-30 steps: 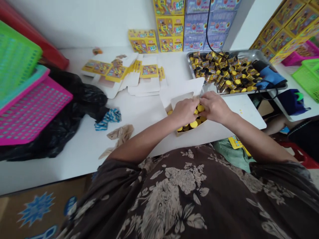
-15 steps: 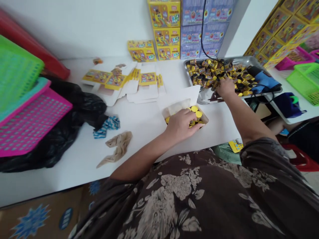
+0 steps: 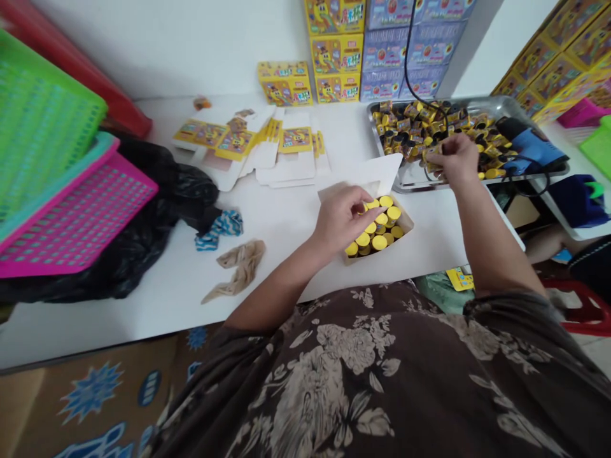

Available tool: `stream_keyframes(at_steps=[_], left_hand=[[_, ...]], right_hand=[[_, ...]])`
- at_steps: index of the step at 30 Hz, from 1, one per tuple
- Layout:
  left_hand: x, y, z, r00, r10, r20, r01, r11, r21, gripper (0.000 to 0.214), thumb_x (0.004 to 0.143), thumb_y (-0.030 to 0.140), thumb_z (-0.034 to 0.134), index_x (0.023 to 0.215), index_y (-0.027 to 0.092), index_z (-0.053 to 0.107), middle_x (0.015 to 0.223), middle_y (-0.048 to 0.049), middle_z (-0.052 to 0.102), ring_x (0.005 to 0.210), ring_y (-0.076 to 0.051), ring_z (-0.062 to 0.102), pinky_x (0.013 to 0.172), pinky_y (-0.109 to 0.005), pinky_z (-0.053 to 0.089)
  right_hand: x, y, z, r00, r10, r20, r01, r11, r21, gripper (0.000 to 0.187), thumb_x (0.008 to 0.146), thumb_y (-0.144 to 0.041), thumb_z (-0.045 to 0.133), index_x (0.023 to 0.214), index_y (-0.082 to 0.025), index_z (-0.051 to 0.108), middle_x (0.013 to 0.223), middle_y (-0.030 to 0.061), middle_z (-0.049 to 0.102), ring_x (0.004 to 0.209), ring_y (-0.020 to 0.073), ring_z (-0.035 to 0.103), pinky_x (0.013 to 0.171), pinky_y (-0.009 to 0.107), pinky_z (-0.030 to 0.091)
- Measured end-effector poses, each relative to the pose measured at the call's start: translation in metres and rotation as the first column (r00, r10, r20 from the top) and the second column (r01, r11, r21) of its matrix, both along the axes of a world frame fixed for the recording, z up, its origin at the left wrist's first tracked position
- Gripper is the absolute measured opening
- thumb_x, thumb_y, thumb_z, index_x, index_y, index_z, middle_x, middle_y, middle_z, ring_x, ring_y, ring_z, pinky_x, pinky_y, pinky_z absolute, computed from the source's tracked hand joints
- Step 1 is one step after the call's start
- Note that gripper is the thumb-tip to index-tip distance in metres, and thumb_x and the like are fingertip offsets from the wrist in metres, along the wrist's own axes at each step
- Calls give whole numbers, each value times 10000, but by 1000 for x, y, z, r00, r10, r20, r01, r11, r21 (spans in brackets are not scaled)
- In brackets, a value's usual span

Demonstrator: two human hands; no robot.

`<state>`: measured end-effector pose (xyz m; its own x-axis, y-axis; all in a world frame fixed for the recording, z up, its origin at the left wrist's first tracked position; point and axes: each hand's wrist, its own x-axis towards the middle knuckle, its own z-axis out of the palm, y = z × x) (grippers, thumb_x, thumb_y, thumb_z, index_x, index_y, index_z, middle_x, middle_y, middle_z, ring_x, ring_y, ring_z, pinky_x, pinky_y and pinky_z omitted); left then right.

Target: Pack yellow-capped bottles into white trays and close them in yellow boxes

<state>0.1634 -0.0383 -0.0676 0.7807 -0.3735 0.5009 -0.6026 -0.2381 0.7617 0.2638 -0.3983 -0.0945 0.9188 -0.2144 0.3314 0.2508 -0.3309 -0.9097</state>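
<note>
White worktable (image 3: 267,222) viewed from above, with an open paperboard carton (image 3: 403,224) of upright yellow-capped bottles (image 3: 379,229) set just right of the left hand (image 3: 340,216), which is the nearer hand, its long axis slanted toward a steel tray (image 3: 410,184). The left hand is half curled at the carton's edge, any hold unclear; a small bottle (image 3: 432,154) is pinched by the right hand (image 3: 453,159) above the tray.

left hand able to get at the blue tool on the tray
Probably not directly: the left hand sits over the carton, with the right hand and forearm between it and the blue tool at the far end of the metal tray.
</note>
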Motion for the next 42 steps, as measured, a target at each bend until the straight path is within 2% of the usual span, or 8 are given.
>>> stream_keyframes(at_steps=[7,14,19,25,34,37,40,42], left_hand=[[-11,-30,2,945,-276,-178,235,947,-220,534,902,414,921,1355,256,687,1103,-14,790,781,-105,693,724,-249,573],[-24,-32,5,912,-325,-252,234,914,-331,304,931,384,857,1125,221,689,970,-7,770,770,-113,670,671,-245,513],[-21,-23,12,953,-189,-236,205,978,45,136,887,263,791,961,218,686,693,65,615,606,-103,524,598,-256,389],[-20,-44,21,989,-134,-67,150,848,509,98,908,249,762,838,208,708,866,-33,740,846,-213,692,758,-340,482],[-16,-54,3,979,-205,-21,169,743,647,210,901,335,844,804,194,723,848,-71,712,859,-271,699,747,-383,523],[-15,-47,4,977,-206,57,136,805,578,245,916,415,847,834,207,749,879,-59,706,851,-242,674,727,-355,499],[-14,-37,11,980,-167,105,88,849,521,183,960,389,783,897,217,784,896,-53,694,840,-218,642,708,-332,462],[-15,-31,12,977,-194,87,113,822,557,135,957,340,761,912,219,802,882,-51,675,845,-223,631,699,-331,441]], right_hand=[[-131,108,47,951,302,-61,-262,898,354,607,546,-518,1122,957,-262,756,875,-12,776,760,197,735,691,358,641],[-152,124,42,919,356,-167,-247,853,460,597,549,-568,1104,975,-245,838,955,35,833,837,216,763,772,372,651],[-149,110,38,952,235,-198,-131,893,430,544,554,-586,1096,895,-238,854,861,34,802,740,193,709,627,328,601],[-155,101,38,948,243,-205,-118,868,482,415,539,-355,1076,885,-256,871,942,15,816,819,180,713,763,339,635],[-164,99,22,975,210,-78,-178,937,299,519,554,-473,1099,921,-241,815,894,17,783,825,219,718,833,419,636],[-165,100,17,982,176,-75,-156,963,218,588,568,-570,1090,952,-242,790,838,4,743,743,201,667,745,392,595],[-164,101,18,992,120,-45,-124,989,-77,476,717,-580,1014,972,-247,789,835,9,728,710,198,627,719,381,548],[-162,101,21,991,135,-1,-126,922,-367,307,850,-490,921,999,-249,802,897,37,749,798,233,655,791,406,552]])
